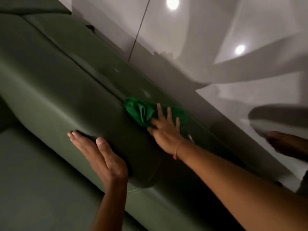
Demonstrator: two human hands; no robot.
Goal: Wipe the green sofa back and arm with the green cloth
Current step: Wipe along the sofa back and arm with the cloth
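The green sofa back point(70, 84) runs diagonally from upper left to lower right, with a seam along its top. A crumpled bright green cloth point(141, 110) lies on the top of the back, near the seam. My right hand point(165, 132) presses flat on the cloth's near side, fingers spread over it. My left hand point(100, 154) rests flat against the front face of the back cushion, fingers together, holding nothing. Part of the cloth is hidden under my right hand.
The sofa seat point(33, 172) fills the lower left. Behind the sofa lies a glossy light floor point(191, 55) with reflected ceiling lights. A bare foot point(286, 144) stands at the right edge, beside a dark oval shape point(278, 114).
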